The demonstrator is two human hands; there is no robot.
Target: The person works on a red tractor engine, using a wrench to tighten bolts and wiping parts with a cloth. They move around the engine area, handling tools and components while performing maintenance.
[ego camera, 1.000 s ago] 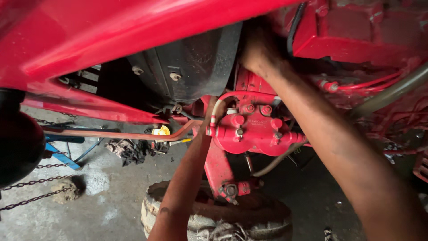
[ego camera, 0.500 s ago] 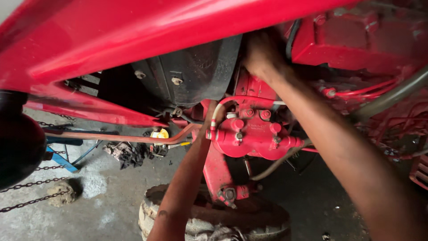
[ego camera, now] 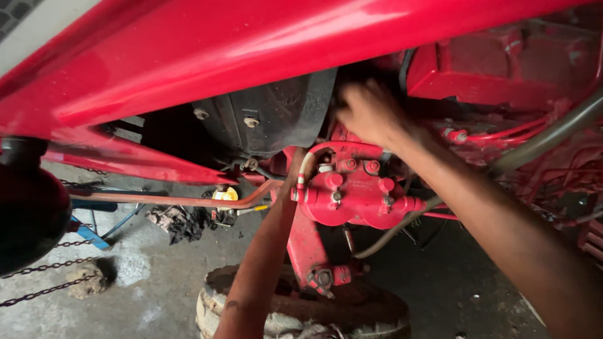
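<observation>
Ok, right hand (ego camera: 370, 113) up behind red pump housing (ego camera: 358, 198), grip blurred, can't tell. Left hand hidden behind it, forearm (ego camera: 264, 251) only.

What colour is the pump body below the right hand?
Red pump body, clearest in the head view.

Red hood (ego camera: 264, 56); black housing (ego camera: 276, 116); red pump (ego camera: 355, 198); orange-red pipe (ego camera: 176, 201); grey hose (ego camera: 540, 141); grey floor (ego camera: 144, 289); dark rag (ego camera: 182, 223); blue bar (ego camera: 91, 235).
</observation>
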